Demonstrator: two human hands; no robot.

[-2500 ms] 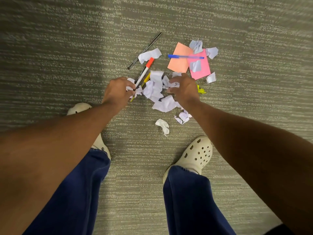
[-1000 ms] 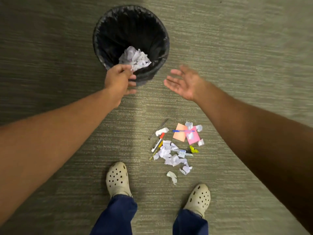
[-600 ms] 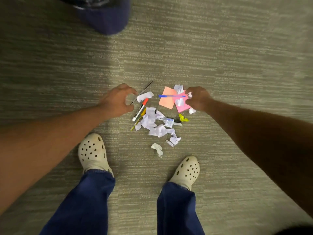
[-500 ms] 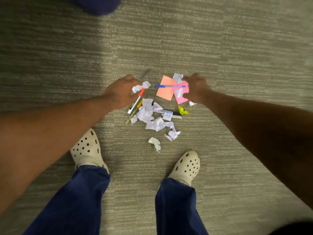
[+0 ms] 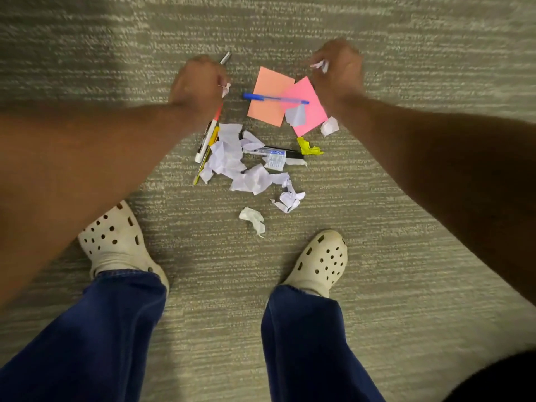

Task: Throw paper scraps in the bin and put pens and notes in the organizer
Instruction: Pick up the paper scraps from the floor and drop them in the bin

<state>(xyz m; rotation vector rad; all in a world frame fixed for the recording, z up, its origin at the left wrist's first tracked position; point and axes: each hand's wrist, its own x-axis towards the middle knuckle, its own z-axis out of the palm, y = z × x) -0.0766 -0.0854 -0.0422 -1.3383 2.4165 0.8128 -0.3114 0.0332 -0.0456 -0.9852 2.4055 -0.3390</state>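
Observation:
White paper scraps [image 5: 249, 175] lie crumpled in a heap on the carpet between my feet and hands. My left hand [image 5: 197, 82] grips a small white scrap at the heap's far left. My right hand [image 5: 338, 68] holds white scraps at the far right. An orange note [image 5: 268, 95] and a pink note [image 5: 309, 111] lie between my hands, with a blue pen [image 5: 275, 98] across them. A red-capped marker [image 5: 207, 137], a yellow pencil [image 5: 204, 161] and a black-tipped pen [image 5: 271, 152] lie in the heap. A grey pen [image 5: 225, 57] pokes out past my left hand.
A crumpled yellow scrap [image 5: 309, 147] lies below the pink note. My two feet in white clogs [image 5: 116, 242] [image 5: 322, 262] stand just short of the heap. Grey-green carpet [image 5: 406, 39] surrounds it. Neither bin nor organizer is in view.
After dropping scraps into the black bin, both hands came back down to the heap. The white scrap by the marker and those above the notes have left the floor and show in my hands.

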